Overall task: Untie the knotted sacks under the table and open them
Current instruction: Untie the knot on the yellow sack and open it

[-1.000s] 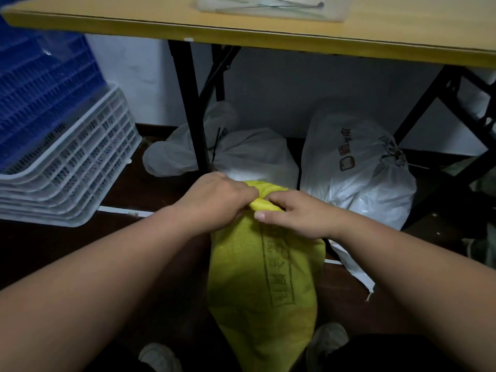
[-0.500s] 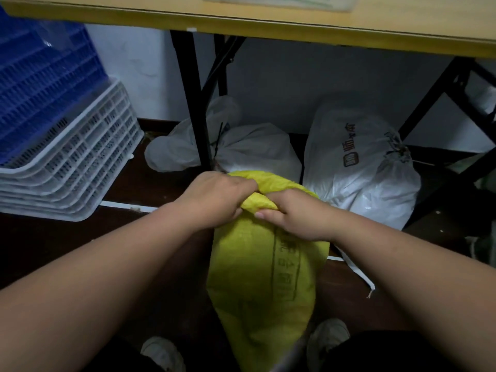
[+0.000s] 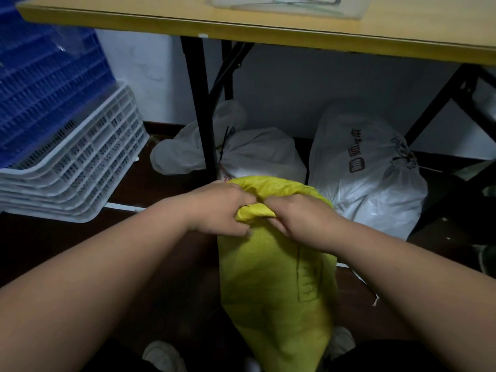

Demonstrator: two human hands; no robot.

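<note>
Both hands were clenched on the bunched neck of the yellow sack, the left hand and right hand almost touching, with a knotted fold of the sack pinched between them. The sack stood on the floor directly below the grip, between two pale shoes. Beyond the grip, under the table, lay two tied white sacks, one on each side of it. Left of the grip stood stacked white crates.
</note>
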